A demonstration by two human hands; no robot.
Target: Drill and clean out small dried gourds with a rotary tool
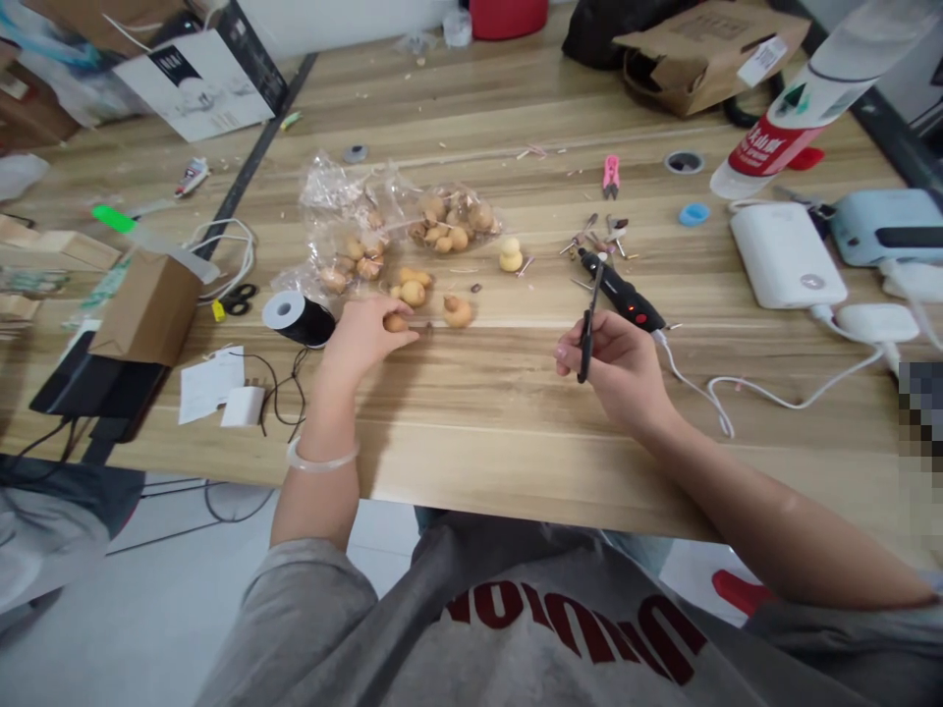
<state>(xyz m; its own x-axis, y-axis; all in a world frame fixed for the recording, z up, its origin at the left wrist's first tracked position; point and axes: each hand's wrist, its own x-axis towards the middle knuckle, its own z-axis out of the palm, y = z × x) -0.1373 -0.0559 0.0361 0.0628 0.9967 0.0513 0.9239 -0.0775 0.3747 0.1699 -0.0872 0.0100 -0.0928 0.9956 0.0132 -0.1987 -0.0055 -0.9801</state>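
At centre right, a black tool (586,346) is gripped by the right hand (623,368); whether the centre-left gourd (396,322) is grasped by the left hand (360,339) cannot be told.

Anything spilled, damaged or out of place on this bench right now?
Small bits lie scattered untidily beside the black corded tool, whose red light glows though it lies unheld on the table. No clear spill or damage shows.

red-labelled bottle (773,145) near brown paper bag (711,59)
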